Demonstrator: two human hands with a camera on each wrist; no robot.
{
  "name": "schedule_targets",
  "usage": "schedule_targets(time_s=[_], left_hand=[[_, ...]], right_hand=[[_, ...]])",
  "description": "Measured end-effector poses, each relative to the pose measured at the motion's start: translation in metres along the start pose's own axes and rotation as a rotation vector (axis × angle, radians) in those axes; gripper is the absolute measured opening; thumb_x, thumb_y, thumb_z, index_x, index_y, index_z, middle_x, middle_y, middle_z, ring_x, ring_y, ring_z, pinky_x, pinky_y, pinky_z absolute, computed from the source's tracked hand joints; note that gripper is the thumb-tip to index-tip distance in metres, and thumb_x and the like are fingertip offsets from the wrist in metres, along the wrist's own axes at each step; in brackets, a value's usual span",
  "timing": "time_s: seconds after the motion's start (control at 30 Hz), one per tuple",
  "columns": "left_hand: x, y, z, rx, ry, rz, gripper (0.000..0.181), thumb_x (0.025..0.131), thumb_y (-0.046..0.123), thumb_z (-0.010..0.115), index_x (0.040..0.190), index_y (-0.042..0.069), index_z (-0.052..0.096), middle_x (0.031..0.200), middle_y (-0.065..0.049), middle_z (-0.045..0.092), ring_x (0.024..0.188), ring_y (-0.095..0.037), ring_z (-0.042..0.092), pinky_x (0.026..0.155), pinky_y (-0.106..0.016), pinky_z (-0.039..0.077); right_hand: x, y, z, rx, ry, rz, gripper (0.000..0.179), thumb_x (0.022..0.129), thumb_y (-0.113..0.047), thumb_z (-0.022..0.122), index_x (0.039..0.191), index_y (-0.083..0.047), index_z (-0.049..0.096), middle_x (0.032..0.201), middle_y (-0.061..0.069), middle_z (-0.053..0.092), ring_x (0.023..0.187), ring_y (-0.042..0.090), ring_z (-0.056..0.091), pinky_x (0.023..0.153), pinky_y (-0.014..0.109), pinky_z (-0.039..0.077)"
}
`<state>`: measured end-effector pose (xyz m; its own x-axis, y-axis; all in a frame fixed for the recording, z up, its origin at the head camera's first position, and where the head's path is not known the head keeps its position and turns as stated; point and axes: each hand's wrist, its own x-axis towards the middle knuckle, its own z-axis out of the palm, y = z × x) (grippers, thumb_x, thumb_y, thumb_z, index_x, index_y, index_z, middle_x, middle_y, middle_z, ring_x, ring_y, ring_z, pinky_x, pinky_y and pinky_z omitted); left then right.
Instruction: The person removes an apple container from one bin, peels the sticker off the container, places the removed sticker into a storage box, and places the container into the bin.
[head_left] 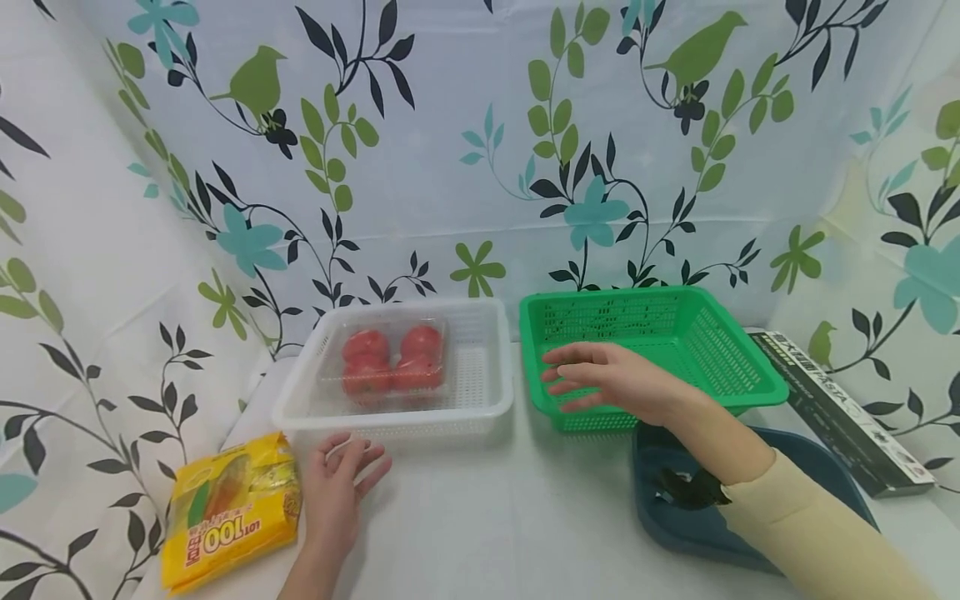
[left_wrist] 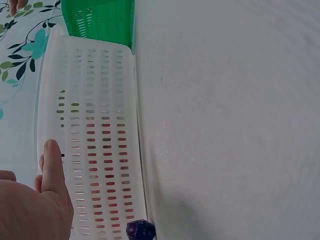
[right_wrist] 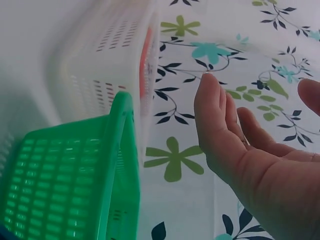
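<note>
My left hand (head_left: 341,483) holds nothing, its fingers loosely bent, just in front of the white basket (head_left: 480,412). Inside that basket, toward its left, lies a clear plastic pack of red tomatoes (head_left: 392,367). A yellow bag (head_left: 232,508) is close beside the left hand, on its left. Over the near left part of the green basket (head_left: 750,379) hovers my right hand (head_left: 611,379), fingers loosely spread and nothing between them. In the right wrist view, the right hand (right_wrist: 245,145) appears beside the green basket's rim (right_wrist: 122,107).
A dark blue basin (head_left: 720,542) sits under the right forearm, with a dark item (head_left: 686,487) overlapping it. A long black pasta box (head_left: 847,417) lies at the right. Patterned cloth (head_left: 450,167) hangs behind the baskets. A small dark purple object (left_wrist: 140,230) shows low in the left wrist view.
</note>
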<state>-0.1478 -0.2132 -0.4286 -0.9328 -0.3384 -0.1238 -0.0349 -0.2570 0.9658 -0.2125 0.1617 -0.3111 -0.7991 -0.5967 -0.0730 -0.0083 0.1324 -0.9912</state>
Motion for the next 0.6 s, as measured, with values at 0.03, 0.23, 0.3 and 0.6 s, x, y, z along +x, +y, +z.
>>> schedule_targets(time_s=[0.03, 0.23, 0.3, 0.6], left_hand=[[-0.003, 0.001, 0.0, 0.025, -0.008, 0.019, 0.038, 0.105, 0.022, 0.058, 0.134, 0.009, 0.039, 0.117, -0.012, 0.059, 0.101, -0.017, 0.069, 0.086, -0.038, 0.059], [-0.014, 0.009, 0.007, 0.203, -0.127, 0.217, 0.036, 0.102, 0.011, 0.061, 0.132, -0.002, 0.045, 0.112, -0.014, 0.061, 0.096, -0.018, 0.07, 0.081, -0.036, 0.06], [-0.017, 0.012, 0.01, 0.303, -0.176, 0.31, 0.034, 0.101, 0.009, 0.062, 0.131, -0.001, 0.049, 0.115, -0.014, 0.061, 0.099, -0.018, 0.069, 0.082, -0.032, 0.059], [-0.018, 0.016, 0.019, 0.762, -0.339, 0.837, 0.044, 0.09, 0.006, 0.075, 0.131, 0.014, 0.062, 0.131, 0.002, 0.062, 0.117, -0.017, 0.06, 0.097, -0.035, 0.053]], right_hand=[[-0.003, 0.0, 0.0, -0.016, 0.002, -0.005, 0.053, 0.104, -0.024, 0.057, 0.146, 0.006, 0.043, 0.141, 0.027, 0.051, 0.128, 0.047, 0.05, 0.097, 0.047, 0.054], [-0.021, 0.002, 0.003, -0.17, 0.024, -0.061, 0.048, 0.103, -0.024, 0.06, 0.142, 0.002, 0.05, 0.136, 0.018, 0.056, 0.124, 0.044, 0.054, 0.096, 0.046, 0.054], [-0.025, 0.005, 0.004, -0.246, 0.035, -0.087, 0.045, 0.103, -0.024, 0.06, 0.14, 0.0, 0.053, 0.135, 0.016, 0.058, 0.123, 0.043, 0.055, 0.096, 0.045, 0.054], [-0.035, 0.019, 0.013, -0.534, 0.071, -0.233, 0.037, 0.104, -0.023, 0.059, 0.139, -0.011, 0.057, 0.138, 0.003, 0.058, 0.128, 0.026, 0.053, 0.103, 0.04, 0.049]])
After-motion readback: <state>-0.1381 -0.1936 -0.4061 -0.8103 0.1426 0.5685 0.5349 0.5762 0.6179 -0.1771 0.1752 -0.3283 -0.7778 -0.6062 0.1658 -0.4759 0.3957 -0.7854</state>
